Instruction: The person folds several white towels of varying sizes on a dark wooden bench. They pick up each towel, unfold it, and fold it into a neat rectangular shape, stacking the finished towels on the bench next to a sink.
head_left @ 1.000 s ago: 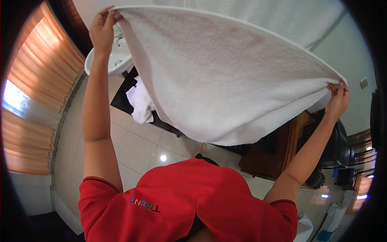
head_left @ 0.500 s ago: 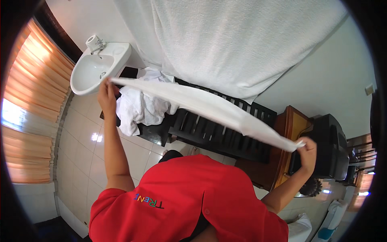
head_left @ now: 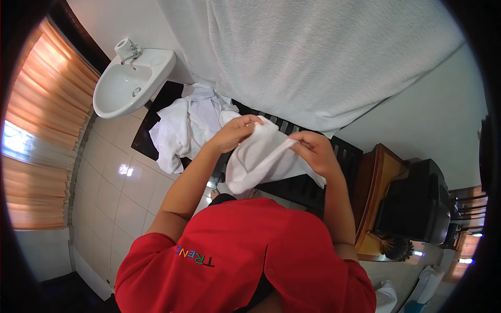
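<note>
Between my two hands hangs a white towel (head_left: 255, 159), gathered and drooping in loose folds in front of my red shirt. My left hand (head_left: 236, 133) pinches its upper left edge, and my right hand (head_left: 314, 150) grips the edge a short way to the right. Some of the cloth drops below the right hand. Just left of the held towel, a rumpled heap of white cloths (head_left: 180, 128) lies on the dark end of a black slatted bench (head_left: 344, 156).
A large white towel-like sheet (head_left: 313, 57) hangs beyond the bench. A white washbasin (head_left: 122, 88) with a toilet roll (head_left: 124, 48) stands at far left, near peach curtains (head_left: 44, 146). On the right, a boxy black television (head_left: 415, 198) sits on a wooden cabinet (head_left: 373, 182).
My hands have come together from a wide spread, the left moving right and the right moving left. The towel, stretched taut before, now sags in folds between them.
</note>
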`<state>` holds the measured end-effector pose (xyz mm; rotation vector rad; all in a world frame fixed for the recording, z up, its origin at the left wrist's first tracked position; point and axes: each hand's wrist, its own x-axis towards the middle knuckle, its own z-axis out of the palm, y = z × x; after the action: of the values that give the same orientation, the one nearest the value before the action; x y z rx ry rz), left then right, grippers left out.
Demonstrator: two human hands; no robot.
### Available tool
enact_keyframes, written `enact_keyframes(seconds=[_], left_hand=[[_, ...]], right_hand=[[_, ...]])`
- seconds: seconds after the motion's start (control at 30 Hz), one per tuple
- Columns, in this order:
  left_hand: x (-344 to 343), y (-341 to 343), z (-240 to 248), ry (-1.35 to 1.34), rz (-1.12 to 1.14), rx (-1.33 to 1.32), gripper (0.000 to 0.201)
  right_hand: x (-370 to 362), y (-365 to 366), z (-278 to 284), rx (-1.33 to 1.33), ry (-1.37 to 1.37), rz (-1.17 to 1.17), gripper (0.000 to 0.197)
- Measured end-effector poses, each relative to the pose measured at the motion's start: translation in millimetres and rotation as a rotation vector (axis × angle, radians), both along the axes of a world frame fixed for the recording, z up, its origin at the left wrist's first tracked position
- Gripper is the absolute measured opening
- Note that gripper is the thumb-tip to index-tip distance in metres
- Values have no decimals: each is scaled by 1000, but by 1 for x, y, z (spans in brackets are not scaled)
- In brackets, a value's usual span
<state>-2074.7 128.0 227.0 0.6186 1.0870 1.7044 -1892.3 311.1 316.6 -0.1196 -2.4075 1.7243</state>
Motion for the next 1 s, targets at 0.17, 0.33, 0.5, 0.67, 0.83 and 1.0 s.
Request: enact_keyframes(seconds=[0.17, 0.33, 0.5, 0.67, 0.83, 1.0], left_hand=[[17, 14, 14, 134, -43, -57, 16], [21, 22, 9, 312, 42, -69, 20], [36, 17, 3, 257, 134, -21, 26], [43, -6, -24, 421, 142, -158, 29], [50, -17, -41, 811, 235, -140, 27], [40, -34, -76, 726, 326, -269, 28]], right_hand=[[-27, -11, -20, -168, -45, -86, 20], [-38, 1, -47, 58, -61, -41, 28], [-35, 3, -55, 238, -25, 0, 23], [-30, -6, -56, -9, 14, -40, 21], [-27, -3, -58, -143, 14, -9, 16], [-10, 25, -45, -67, -30, -94, 16]])
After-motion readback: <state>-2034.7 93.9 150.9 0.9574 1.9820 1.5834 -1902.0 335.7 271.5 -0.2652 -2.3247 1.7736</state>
